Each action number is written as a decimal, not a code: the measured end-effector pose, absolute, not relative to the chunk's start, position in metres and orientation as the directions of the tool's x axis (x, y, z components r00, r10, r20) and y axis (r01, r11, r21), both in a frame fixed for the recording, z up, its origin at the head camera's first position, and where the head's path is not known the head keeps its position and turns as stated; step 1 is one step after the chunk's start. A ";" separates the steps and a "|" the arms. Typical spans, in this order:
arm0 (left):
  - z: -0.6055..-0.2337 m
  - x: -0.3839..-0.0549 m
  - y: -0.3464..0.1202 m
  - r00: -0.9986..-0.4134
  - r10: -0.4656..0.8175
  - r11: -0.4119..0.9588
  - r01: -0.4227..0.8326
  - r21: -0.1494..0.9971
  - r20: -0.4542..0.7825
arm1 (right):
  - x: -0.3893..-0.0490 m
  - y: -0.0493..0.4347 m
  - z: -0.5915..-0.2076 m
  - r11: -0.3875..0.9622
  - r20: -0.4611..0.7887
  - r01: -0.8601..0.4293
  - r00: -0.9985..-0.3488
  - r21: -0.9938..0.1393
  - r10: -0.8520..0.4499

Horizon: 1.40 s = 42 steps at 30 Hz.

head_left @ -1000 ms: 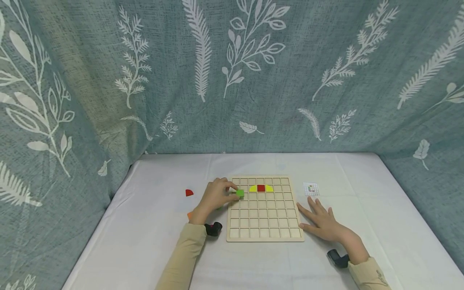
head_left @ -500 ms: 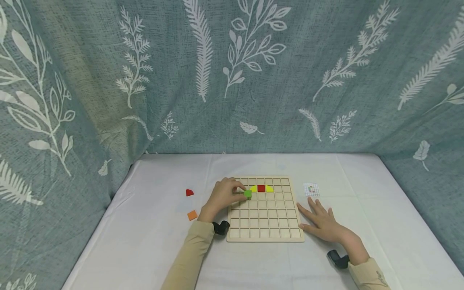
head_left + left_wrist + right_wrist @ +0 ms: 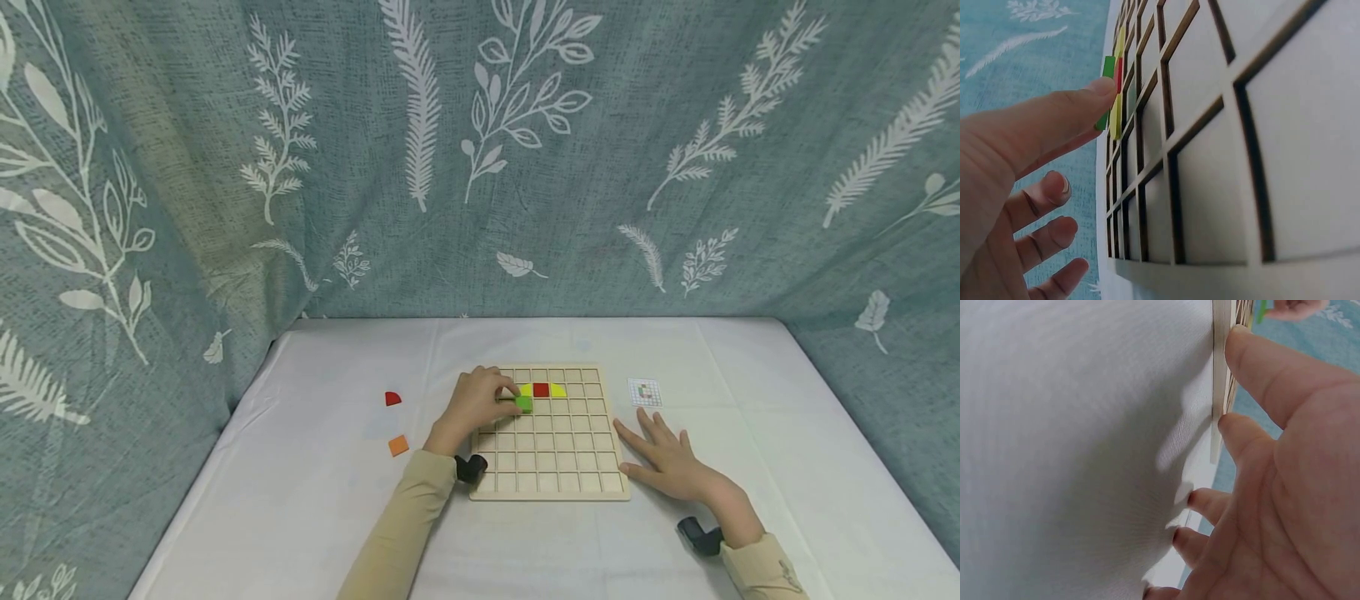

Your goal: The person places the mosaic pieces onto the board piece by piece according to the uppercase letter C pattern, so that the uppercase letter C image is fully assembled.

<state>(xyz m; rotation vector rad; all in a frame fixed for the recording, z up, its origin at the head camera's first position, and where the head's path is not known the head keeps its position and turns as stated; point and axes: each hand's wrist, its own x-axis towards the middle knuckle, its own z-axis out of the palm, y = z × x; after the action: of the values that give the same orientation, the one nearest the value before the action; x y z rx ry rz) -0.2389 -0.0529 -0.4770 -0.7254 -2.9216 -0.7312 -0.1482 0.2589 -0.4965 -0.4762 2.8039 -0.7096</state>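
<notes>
A green square tile (image 3: 524, 405) is pinched between the thumb and index finger of my left hand (image 3: 477, 402), close over the wooden grid board (image 3: 543, 483). In the left wrist view the green tile (image 3: 1105, 94) stands out from the board's surface, its other fingers loosely bent. Just beyond it on the board sits a red square tile (image 3: 541, 390) with a yellow quarter-round tile (image 3: 557, 390) on its right and another on its left, partly covered by the hand. My right hand (image 3: 666, 458) lies with fingers spread, thumb and index fingertips at the board's right edge.
On the white tablecloth left of the board lie a red quarter-round tile (image 3: 393, 399) and an orange square tile (image 3: 398, 446). A small printed pattern card (image 3: 644, 392) lies beyond my right hand. A patterned curtain (image 3: 450, 167) hangs behind the table.
My left hand has carried the green tile rightward over the board, to just below the coloured row. The orange tile came out from behind the wrist. My right hand stayed still.
</notes>
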 end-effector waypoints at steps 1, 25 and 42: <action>-0.477 -0.239 -0.052 -0.889 0.431 0.784 0.453 0.425 0.154 | -0.148 0.259 -0.497 0.831 -0.122 -0.257 -0.925 -0.494 -0.359; -0.480 -0.240 -0.043 -0.892 0.410 0.823 0.452 0.345 0.190 | -0.151 0.261 -0.497 0.827 -0.130 -0.250 -0.924 -0.503 -0.358; -0.483 -0.240 -0.055 -0.903 0.389 0.772 0.427 0.471 0.180 | -0.151 0.261 -0.498 0.827 -0.127 -0.253 -0.924 -0.503 -0.361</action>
<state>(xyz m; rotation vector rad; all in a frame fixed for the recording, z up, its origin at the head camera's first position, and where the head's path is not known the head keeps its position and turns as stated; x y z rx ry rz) -0.2404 -0.0553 -0.4832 -0.6661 -2.8892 -0.7941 -0.1509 0.2610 -0.4978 -0.4754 2.7922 -0.7239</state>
